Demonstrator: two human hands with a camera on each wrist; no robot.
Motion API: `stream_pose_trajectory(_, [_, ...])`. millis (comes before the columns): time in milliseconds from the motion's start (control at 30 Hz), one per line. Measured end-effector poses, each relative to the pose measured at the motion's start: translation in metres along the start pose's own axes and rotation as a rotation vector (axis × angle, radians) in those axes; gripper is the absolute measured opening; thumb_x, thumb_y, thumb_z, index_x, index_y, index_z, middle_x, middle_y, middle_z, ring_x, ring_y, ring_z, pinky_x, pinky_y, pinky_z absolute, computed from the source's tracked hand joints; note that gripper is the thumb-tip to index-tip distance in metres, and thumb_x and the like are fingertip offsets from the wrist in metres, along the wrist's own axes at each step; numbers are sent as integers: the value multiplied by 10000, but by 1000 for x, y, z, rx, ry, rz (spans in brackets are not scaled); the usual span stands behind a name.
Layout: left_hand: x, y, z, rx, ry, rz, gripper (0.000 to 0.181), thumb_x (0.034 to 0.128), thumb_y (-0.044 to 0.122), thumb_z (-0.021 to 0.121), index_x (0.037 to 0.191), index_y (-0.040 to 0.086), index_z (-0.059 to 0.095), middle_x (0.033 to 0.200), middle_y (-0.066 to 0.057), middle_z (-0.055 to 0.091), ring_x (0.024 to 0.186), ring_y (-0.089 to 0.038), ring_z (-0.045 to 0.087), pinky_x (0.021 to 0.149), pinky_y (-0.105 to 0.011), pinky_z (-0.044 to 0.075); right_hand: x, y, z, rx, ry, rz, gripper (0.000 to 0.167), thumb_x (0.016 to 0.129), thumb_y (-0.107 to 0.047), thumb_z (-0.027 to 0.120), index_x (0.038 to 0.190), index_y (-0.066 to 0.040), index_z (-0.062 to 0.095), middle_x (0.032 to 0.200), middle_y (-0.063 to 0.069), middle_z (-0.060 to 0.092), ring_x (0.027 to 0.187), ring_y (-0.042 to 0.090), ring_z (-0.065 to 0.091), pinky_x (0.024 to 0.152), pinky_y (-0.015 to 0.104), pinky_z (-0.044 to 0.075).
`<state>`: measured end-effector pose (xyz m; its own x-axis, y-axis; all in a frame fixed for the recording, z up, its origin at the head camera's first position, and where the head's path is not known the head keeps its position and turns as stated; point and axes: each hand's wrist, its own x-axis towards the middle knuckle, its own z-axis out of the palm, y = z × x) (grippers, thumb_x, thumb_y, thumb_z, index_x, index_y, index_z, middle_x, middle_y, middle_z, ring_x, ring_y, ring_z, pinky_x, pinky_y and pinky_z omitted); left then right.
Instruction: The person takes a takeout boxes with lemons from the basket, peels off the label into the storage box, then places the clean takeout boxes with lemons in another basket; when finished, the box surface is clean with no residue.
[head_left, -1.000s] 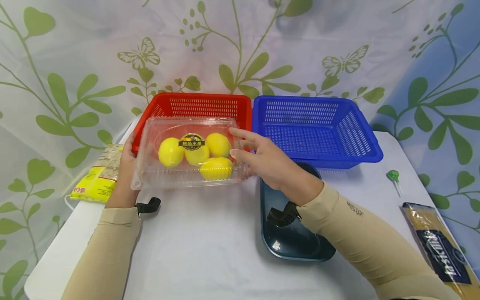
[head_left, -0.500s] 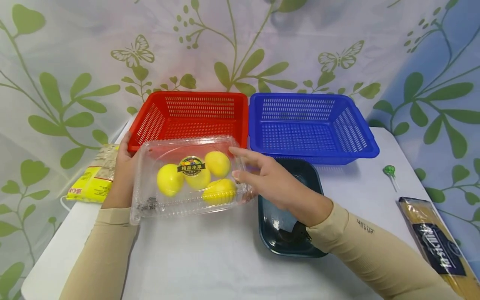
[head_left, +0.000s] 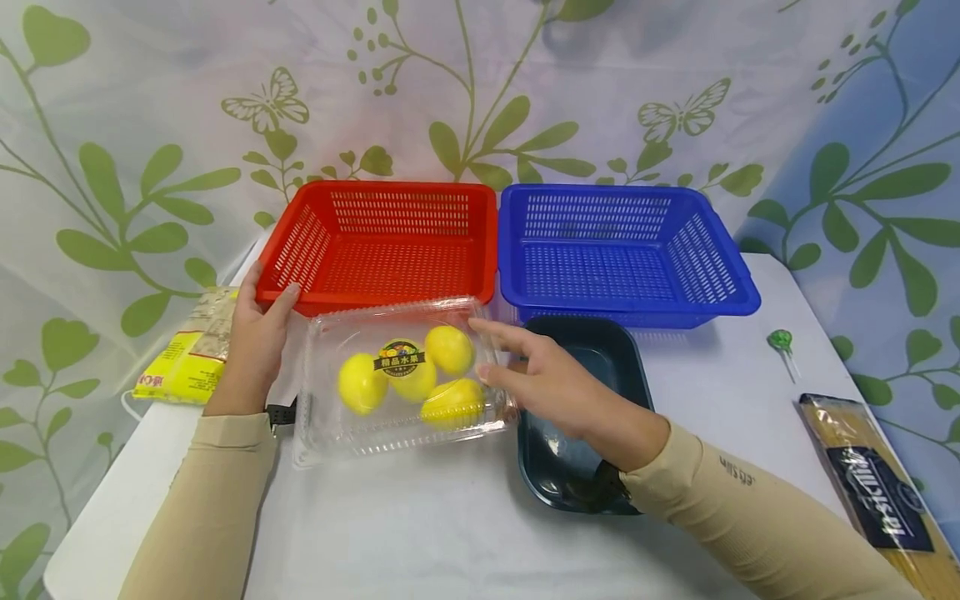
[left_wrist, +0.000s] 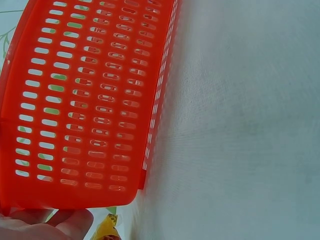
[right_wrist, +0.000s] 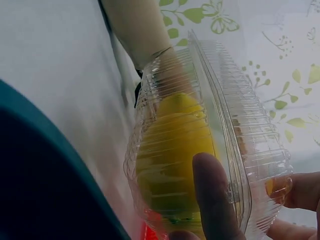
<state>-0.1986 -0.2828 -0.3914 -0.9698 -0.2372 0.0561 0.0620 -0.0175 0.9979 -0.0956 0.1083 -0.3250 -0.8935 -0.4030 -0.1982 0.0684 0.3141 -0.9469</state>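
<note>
In the head view, my right hand (head_left: 555, 387) grips the right end of a clear plastic clamshell box (head_left: 330, 437) that has several lemons (head_left: 362, 384) inside and a black fruit label on its lid. The right wrist view shows the thumb (right_wrist: 212, 185) on one side of the box and fingers on the other. My left hand (head_left: 258, 342) lies at the near left corner of the red basket (head_left: 375, 298), thumb spread, apart from the box. Its fingers (left_wrist: 75, 222) are at the basket's end wall in the left wrist view. Whether the box touches the table is unclear.
Beside the red basket stands a blue basket (head_left: 622, 310). A dark green tray (head_left: 596, 337) lies in front of it, partly under my right arm. A yellow bag (head_left: 180, 362) is at the left; a green lollipop (head_left: 780, 340) and a spaghetti pack (head_left: 873, 479) lie at the right.
The lemon box has come down and nearer from in front of the red basket, then shifted right. My left hand has come away from it, and its thumb now shows.
</note>
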Motion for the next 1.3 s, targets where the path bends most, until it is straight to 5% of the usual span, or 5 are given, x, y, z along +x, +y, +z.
stream_pose_trajectory(267, [-2, 3, 2, 3, 3, -27, 808, 1071, 211, 632, 1709, 250, 138, 1723, -40, 194, 1522, -227, 291, 1138, -260, 360, -9, 8, 3, -8, 5, 9, 620, 1033, -240, 712, 1591, -378, 478, 1621, 53, 383, 1357, 396, 537, 881, 478, 604])
stream_pose_trajectory(767, [0, 1, 1, -19, 7, -26, 807, 1069, 201, 632, 1709, 225, 142, 1727, -32, 185, 1533, -225, 277, 1144, -254, 347, -5, 18, 12, 11, 29, 18, 641, 1033, -192, 711, 1605, -339, 464, 1591, 82, 416, 1115, 300, 670, 695, 425, 635])
stream_pose_trajectory(1000, [-1, 4, 0, 13, 6, -56, 832, 1057, 268, 655, 1709, 262, 138, 1730, -20, 183, 1523, -211, 295, 1143, -270, 353, -4, 16, 17, -58, -18, 14, 678, 1051, -217, 685, 1644, -345, 382, 1248, 188, 627, 777, 296, 719, 720, 400, 625])
stream_pose_trajectory(1167, [-1, 4, 0, 25, 6, -66, 849, 1046, 296, 665, 1709, 273, 136, 1732, -17, 177, 1536, -233, 277, 1149, -292, 350, -5, 13, 19, -93, -27, 32, 716, 1052, -190, 677, 1661, -352, 337, 1526, 109, 502, 826, 219, 737, 804, 385, 624])
stream_pose_trajectory(1300, [-1, 4, 0, 19, 3, -54, 837, 1054, 279, 655, 1709, 265, 135, 1732, -17, 172, 1535, -227, 275, 1147, -276, 348, -7, 12, 20, -211, -70, 23, 788, 1044, -179, 683, 1687, -342, 257, 1621, 61, 409, 1043, 218, 701, 948, 468, 576])
